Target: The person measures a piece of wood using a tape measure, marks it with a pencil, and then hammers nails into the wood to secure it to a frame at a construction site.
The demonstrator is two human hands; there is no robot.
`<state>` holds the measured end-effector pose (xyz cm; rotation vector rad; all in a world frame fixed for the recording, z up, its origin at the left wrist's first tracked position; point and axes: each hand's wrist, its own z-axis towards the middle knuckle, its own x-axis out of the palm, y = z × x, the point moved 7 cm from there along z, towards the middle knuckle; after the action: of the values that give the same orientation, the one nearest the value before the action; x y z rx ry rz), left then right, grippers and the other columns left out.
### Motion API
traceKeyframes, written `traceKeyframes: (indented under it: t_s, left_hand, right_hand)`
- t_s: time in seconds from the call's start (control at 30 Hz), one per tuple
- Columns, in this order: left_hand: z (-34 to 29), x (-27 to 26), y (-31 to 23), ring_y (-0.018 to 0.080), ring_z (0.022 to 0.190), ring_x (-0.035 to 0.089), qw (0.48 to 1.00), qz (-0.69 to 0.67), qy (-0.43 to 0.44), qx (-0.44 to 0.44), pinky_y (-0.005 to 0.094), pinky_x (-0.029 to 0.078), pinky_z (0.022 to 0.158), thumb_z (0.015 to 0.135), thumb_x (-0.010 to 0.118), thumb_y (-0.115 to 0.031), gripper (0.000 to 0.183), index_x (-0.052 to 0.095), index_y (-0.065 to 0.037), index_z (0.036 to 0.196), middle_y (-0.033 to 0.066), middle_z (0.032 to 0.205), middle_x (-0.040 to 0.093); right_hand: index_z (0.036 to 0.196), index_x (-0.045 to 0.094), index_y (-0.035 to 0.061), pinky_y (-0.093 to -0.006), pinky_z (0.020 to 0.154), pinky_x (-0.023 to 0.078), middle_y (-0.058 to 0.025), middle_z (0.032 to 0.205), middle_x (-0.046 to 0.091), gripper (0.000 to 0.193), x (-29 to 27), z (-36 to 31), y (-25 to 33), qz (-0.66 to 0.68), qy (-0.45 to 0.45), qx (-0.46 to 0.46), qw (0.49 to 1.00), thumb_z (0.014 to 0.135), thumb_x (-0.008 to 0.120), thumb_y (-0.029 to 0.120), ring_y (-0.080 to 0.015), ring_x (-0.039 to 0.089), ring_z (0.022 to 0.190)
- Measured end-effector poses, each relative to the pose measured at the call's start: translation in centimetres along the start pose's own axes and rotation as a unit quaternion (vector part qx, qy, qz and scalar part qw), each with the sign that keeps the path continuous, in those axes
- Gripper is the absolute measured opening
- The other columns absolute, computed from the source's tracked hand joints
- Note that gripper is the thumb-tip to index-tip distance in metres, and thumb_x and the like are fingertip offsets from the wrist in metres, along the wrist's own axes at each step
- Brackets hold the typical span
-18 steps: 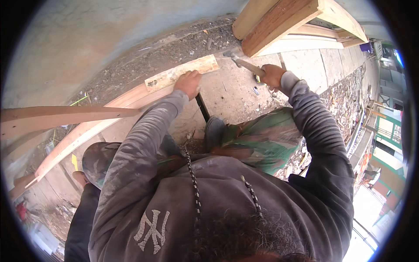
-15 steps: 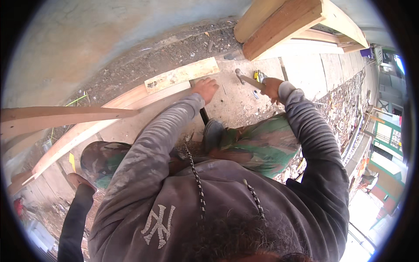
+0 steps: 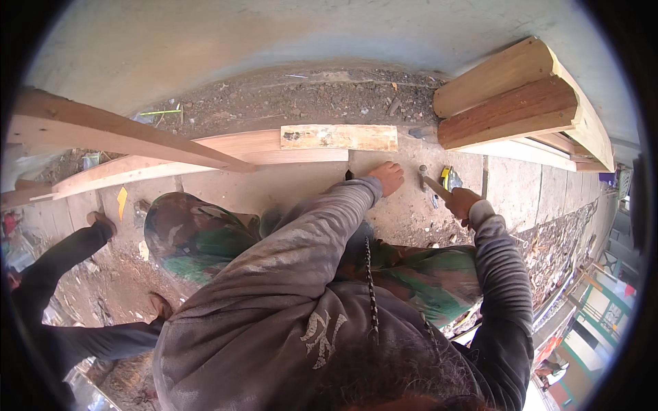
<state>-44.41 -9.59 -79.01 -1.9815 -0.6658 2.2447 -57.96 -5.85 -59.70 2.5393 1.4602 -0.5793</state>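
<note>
My right hand (image 3: 465,205) is closed around the wooden handle of a hammer (image 3: 439,189), whose metal head points away from me, low over the concrete. To its left, my left hand (image 3: 388,177) is down at the paving with fingers curled in. Whatever its fingertips hold, if anything, is hidden. A yellow and black tape measure (image 3: 450,179) lies just beyond the hammer handle. Left of and beyond my left hand, a short stained board (image 3: 339,137) rests along a longer pale plank (image 3: 301,156).
Thick timbers (image 3: 510,113) rise at the far right by the wall. A wooden post (image 3: 137,140) slants across the left. Another person's dark-trousered leg (image 3: 65,264) is close on my left. Loose soil (image 3: 329,96) runs along the wall base.
The view has swung, shifting the scene rightward and down. My left hand has moved from near the plank's end toward the hammer head. More of the other person's legs shows.
</note>
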Motion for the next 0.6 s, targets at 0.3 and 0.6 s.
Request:
traceKeyframes:
  t_s: [0.3, 0.6]
  left_hand:
    - [-10.3, -12.0, 9.9, 0.0365, 0.112, 0.059, 0.88, -0.238, -0.244, -0.331, 0.0457, 0.045, 0.101, 0.095, 0.058, -0.009, 0.023, 0.059, -0.003, 0.118, 0.0198, 0.111, 0.062]
    - [-26.5, -5.5, 26.4, 0.015, 0.09, 0.071, 0.633, -0.475, -0.395, -0.467, 0.0317, 0.056, 0.083, 0.095, 0.071, -0.016, 0.022, 0.07, -0.001, 0.111, 0.0077, 0.097, 0.076]
  right_hand:
    - [0.106, 0.064, -0.0053, -0.0424, 0.053, 0.054, -0.0149, 0.073, 0.067, 0.033, 4.2, 5.3, -10.0, 0.127, 0.023, -0.044, 0.991, 0.092, 0.068, 0.025, -0.0241, 0.069, 0.06]
    - [0.109, 0.061, -0.0031, -0.0361, 0.036, 0.044, -0.0096, 0.066, 0.06, 0.025, -3.4, -3.1, -2.4, 0.136, -0.109, -0.128, 0.976, 0.092, 0.066, 0.015, -0.0197, 0.058, 0.043]
